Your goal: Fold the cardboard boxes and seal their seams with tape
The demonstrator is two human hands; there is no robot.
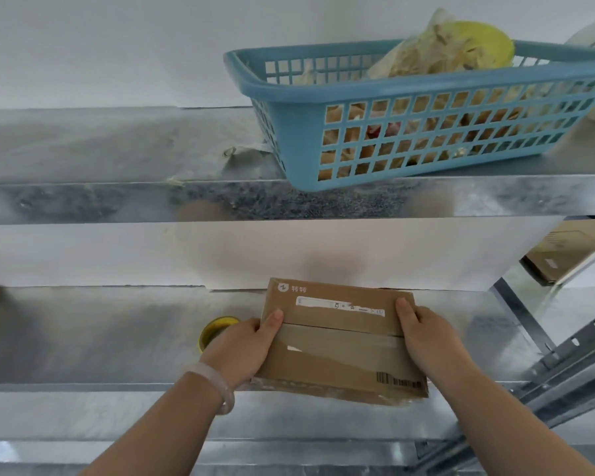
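Galvanized metal shelving fills the view against a white wall, 2 tiers visible. On the lower shelf sits 1 closed cardboard box, brown, flat and rectangular, its near edge overhanging the shelf front slightly. Top flaps are shut, meeting at a seam that runs left to right across the middle. Clear tape covers the near flap, glossy, with a torn white patch near its left end. Far flap carries a white logo with characters at the left corner and a strip of torn white label residue. Barcode printed at the near right corner. Near edge looks scuffed and pale.

Left hand clasps the box's left side, thumb lying on top by the seam, other fingers hidden down the side. A pale translucent bangle sits on that wrist. Right hand clasps the box's right side, thumb on top at the far flap's right end. So the box lies directly between both grips, touching each, seam running from 1 thumb toward the other.

Just left of the left grip, partly hidden behind it, a yellow tape roll rests on the shelf. Above both grips, on the upper shelf, a blue plastic basket holds crumpled bags. Right of the right grip, beyond the upright, more cardboard shows.
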